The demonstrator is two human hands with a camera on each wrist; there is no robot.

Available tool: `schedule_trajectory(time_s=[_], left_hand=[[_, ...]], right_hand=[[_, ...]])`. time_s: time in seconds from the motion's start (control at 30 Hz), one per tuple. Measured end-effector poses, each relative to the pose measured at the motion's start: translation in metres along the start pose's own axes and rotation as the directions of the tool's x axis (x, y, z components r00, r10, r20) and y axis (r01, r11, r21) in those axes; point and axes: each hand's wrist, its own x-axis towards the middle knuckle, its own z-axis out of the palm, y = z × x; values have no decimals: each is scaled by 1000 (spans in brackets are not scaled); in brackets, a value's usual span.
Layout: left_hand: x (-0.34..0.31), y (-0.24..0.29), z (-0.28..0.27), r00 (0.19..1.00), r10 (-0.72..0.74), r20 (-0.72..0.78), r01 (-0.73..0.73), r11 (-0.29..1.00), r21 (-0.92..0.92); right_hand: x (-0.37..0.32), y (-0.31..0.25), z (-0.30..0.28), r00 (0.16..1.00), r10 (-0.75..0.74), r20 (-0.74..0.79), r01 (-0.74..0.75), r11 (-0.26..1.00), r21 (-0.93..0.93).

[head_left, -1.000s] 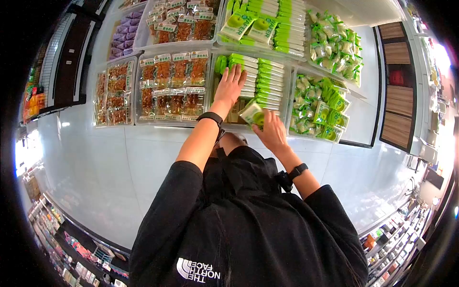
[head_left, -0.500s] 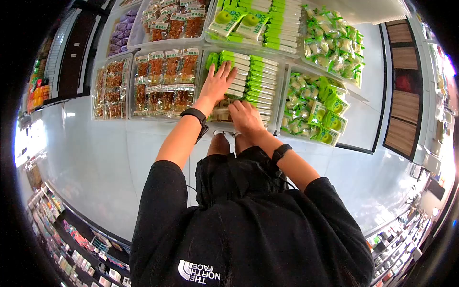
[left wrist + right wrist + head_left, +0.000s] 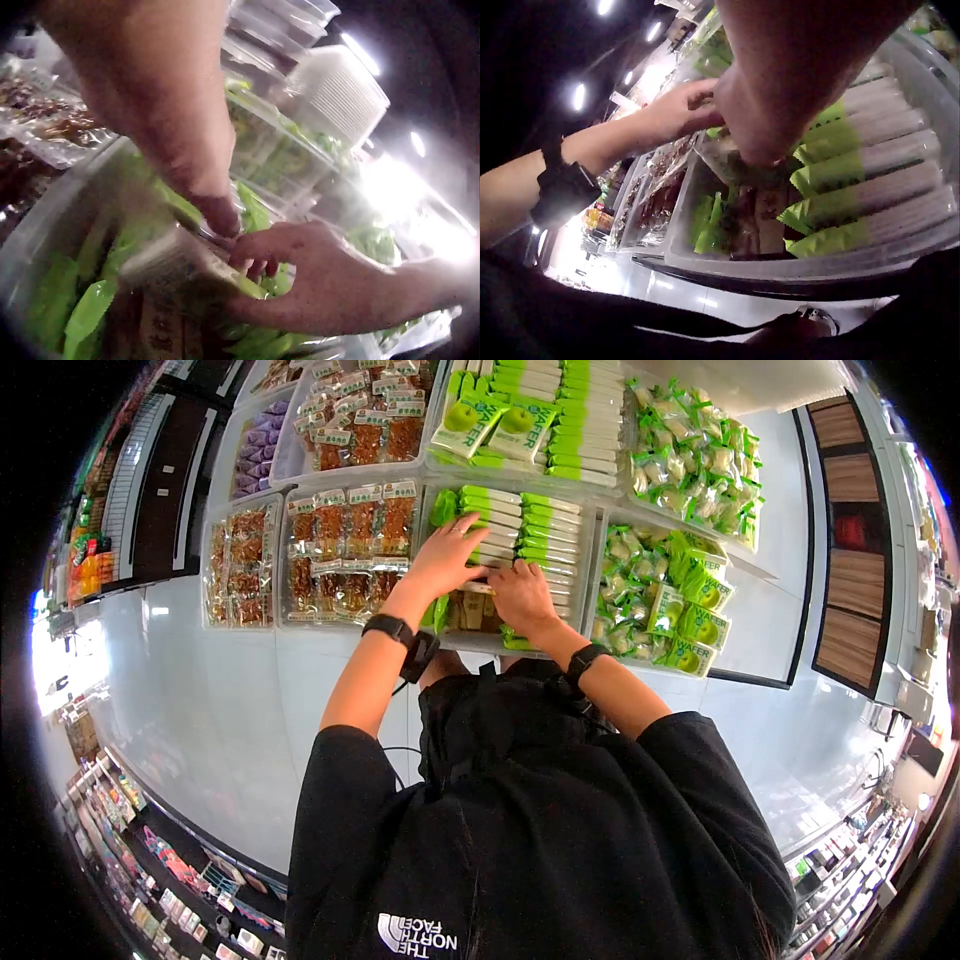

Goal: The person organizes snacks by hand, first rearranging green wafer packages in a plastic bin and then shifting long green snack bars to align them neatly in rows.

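Both hands are over a clear plastic bin (image 3: pixel 705 264) of green-and-white wafer packs (image 3: pixel 550 545), which stand in two columns. My left hand (image 3: pixel 447 563) lies over the left column, fingers spread and thumb toward the other hand. Close beside it, my right hand (image 3: pixel 522 596) pinches a wafer pack (image 3: pixel 735 166) at the near end of that column. The pack (image 3: pixel 180 259) appears on edge in the left wrist view, and the right fingers partly cover it. Nearer the front wall, the brown printed bin bottom (image 3: pixel 473 612) shows.
Bins of brown, clear-wrapped snacks (image 3: pixel 350 540) stand to the left, with purple packs (image 3: pixel 262 445) behind. On the right is a bin of green apple wafer packs (image 3: pixel 665 605). Another wafer bin (image 3: pixel 575 478) sits directly behind, and small green-wrapped pieces (image 3: pixel 700 465) fill the back-right one.
My right hand has brought the wafer pack from the bin's front to the left column and now sits beside the left hand. My left hand has drawn nearer to me, its thumb meeting the right hand.
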Motion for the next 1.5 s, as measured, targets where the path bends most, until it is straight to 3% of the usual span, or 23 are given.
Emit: schedule_trajectory(time_s=[0.07,0.1,0.13,0.2,0.27,0.37,0.53,0.6,0.7,0.83,0.9,1.13,1.2,1.23,1.27,1.3,1.37,1.43,1.47,1.5], left_hand=[[-16,-4,2,978,-82,-194,-5,911,-413],[-25,-5,8,967,-181,-181,66,860,-507],[-34,-4,22,970,-170,-176,59,861,-506],[-49,0,56,901,-189,-391,-38,863,-504],[-54,12,70,915,-148,-376,-39,893,-447],[-44,22,79,843,-351,-407,71,823,-563],[-33,3,76,902,-284,-326,51,819,-572],[-34,9,57,951,-224,-213,26,744,-667],[-29,2,65,956,-198,-217,30,801,-598],[-30,-3,76,952,-213,-219,43,804,-593],[-31,-1,76,948,-176,-265,23,868,-496],[-36,6,65,950,-232,-209,75,820,-568],[-33,-3,83,944,-191,-271,40,877,-479],[-30,11,63,950,-260,-174,148,863,-484],[-30,12,66,938,-322,-127,245,877,-414],[-30,13,66,941,-285,-184,190,891,-412],[-34,10,67,942,-237,-238,127,907,-402],[-36,6,72,897,34,-442,-40,999,-4],[-35,6,72,897,45,-440,-52,999,-3],[-35,7,69,913,143,-383,-100,987,129]], right_hand=[[1,1,-3,1000,-8,-7,9,997,77],[4,2,-6,1000,2,-15,-1,997,78],[4,3,-10,1000,-12,1,11,996,83],[7,7,-10,999,-24,21,22,997,80],[13,12,-4,983,86,162,-97,993,63],[11,14,-9,999,-16,52,9,992,124],[11,21,11,989,-147,-1,147,988,-48],[10,23,11,972,-234,-20,230,967,-109],[12,24,12,947,-320,-16,306,918,-251],[14,28,10,930,-360,-72,339,918,-203],[14,26,10,910,-404,-93,377,900,-219],[11,26,2,911,-367,-186,340,926,-162],[2,30,-19,938,-259,-230,297,943,150],[-7,34,-31,981,-129,-142,163,950,265],[-20,44,-49,980,-35,-196,98,942,321],[-38,55,-67,967,61,-247,39,923,382],[-85,81,-83,822,417,-389,-260,881,395],[-140,110,-93,563,640,-524,-562,761,326],[-172,128,-87,411,733,-542,-692,638,338],[-203,150,-79,328,766,-553,-751,567,339]])
